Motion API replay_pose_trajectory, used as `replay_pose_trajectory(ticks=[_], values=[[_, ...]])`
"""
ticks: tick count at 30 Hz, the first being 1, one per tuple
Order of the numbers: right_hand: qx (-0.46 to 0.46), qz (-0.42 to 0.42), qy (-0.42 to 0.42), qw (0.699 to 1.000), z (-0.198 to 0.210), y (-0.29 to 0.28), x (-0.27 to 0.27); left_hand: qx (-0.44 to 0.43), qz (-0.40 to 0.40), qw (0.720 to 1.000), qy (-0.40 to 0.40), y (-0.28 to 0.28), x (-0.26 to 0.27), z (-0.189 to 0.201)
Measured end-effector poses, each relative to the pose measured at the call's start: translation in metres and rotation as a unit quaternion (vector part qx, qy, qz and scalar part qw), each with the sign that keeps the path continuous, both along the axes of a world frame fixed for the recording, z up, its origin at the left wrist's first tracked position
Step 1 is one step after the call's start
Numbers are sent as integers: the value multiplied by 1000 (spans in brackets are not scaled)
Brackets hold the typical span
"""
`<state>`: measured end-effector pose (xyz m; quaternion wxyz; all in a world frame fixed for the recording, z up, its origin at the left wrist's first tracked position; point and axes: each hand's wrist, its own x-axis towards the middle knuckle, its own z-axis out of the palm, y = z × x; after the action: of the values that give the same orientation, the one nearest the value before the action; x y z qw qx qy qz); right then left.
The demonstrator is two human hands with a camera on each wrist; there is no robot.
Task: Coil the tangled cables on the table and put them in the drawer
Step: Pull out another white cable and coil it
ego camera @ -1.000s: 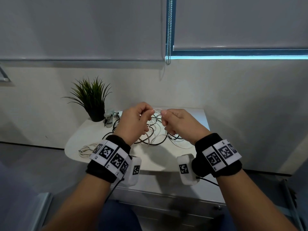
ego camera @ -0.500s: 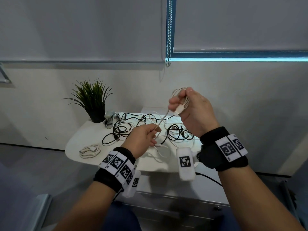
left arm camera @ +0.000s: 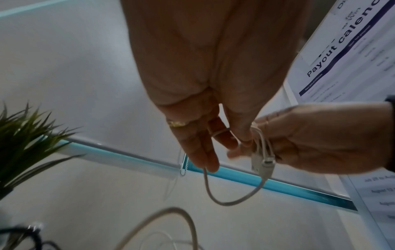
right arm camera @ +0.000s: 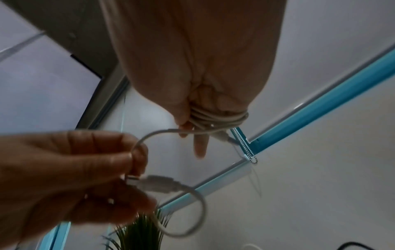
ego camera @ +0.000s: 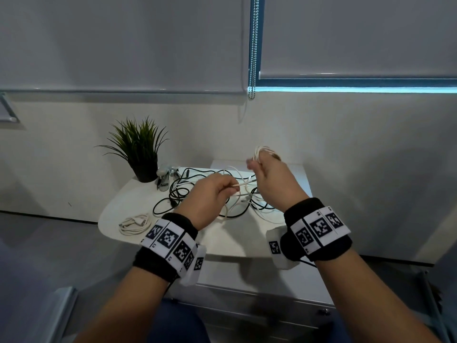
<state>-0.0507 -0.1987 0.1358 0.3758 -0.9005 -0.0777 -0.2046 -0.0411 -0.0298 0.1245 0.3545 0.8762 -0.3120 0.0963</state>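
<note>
- Surface: white table with a rounded left corner, set against a pale wall; roller blinds hang above, a bead chain between them, and a bright blue strip of window frame shows under the right blind
- On the table: potted plant at the back left, a small grey stapler-like object just beside the pot; exact type cannot be told
- Tangle of black and white cables lies across the table middle, loops overlapping
- One coiled white cable lies apart, near the front left edge, long axis roughly left to right
- Drawer unit sits below the table front; whether a drawer is open cannot be told
- Right hand raised above the tangle, fingers curled; several turns of the white cable are wound round them, turns running across the fingers
- One connector of that cable juts out of the wraps, pointing away from the palm
- Left hand lower and just left of the right, thumb and fingers pinching the free end of the same cable at its plug
- Between the hands the cable hangs in a short slack loop, sagging downward
- Plug in the left hand lies roughly level, cable end toward the right hand
- Both wrists carry black bands with printed square markers
</note>
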Motion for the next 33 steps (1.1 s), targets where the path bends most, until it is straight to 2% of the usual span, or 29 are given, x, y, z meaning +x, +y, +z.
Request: replay_pose_trajectory(ticks=[2, 6, 8, 11, 13, 15, 19, 22, 26, 28, 30, 33], values=[[-31, 6, 45, 998, -1, 1, -1, 1, 9, 999, -35, 4, 5, 6], [-7, 57, 124, 991, 5, 2, -11, -17, 16, 996, -82, 10, 16, 16], [-1, 83, 138, 987, 5, 2, -14, -21, 21, 995, -98, 11, 22, 18], [79, 113, 140, 981, 5, 5, -15, -29, 30, 993, -110, 10, 27, 17], [186, 129, 131, 965, 6, 6, -16, -41, 36, 994, -94, 9, 27, 11], [275, 141, 121, 943, 8, 7, -14, -68, 38, 996, -44, 7, 26, 1], [385, 153, 100, 905, 12, 1, -12, -94, 25, 989, 112, 0, 18, -18], [451, 156, 86, 875, 16, -3, -11, -125, 30, 978, 165, -5, 14, -29], [519, 150, 67, 839, 16, -4, -10, -272, 35, 944, 182, -10, 5, -33], [542, 131, 57, 828, 16, -5, -8, -312, 29, 933, 176, -12, 1, -31], [553, 116, 48, 823, 16, -6, -6, -318, 30, 931, 178, -11, 0, -31], [540, 102, 49, 834, 14, -7, -6, -266, 57, 950, 156, -7, 6, -35]])
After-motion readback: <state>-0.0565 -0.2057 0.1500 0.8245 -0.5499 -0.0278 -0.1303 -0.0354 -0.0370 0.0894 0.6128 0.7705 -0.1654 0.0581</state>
